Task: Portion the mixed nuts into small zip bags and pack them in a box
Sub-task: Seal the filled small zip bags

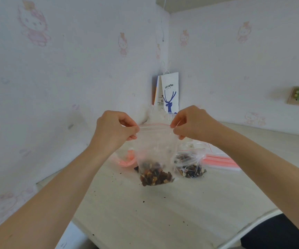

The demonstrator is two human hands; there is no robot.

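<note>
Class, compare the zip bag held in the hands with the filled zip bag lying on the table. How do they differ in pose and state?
The held bag hangs upright, pinched at its red zip strip by the left hand and right hand; the table bag lies slumped on the table, untouched. The held bag is stretched smooth; the table bag is crumpled. Both are clear and hold dark mixed nuts.

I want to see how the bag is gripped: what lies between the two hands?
In the head view, the held bag's red zip strip spans from left hand to right hand.
</note>
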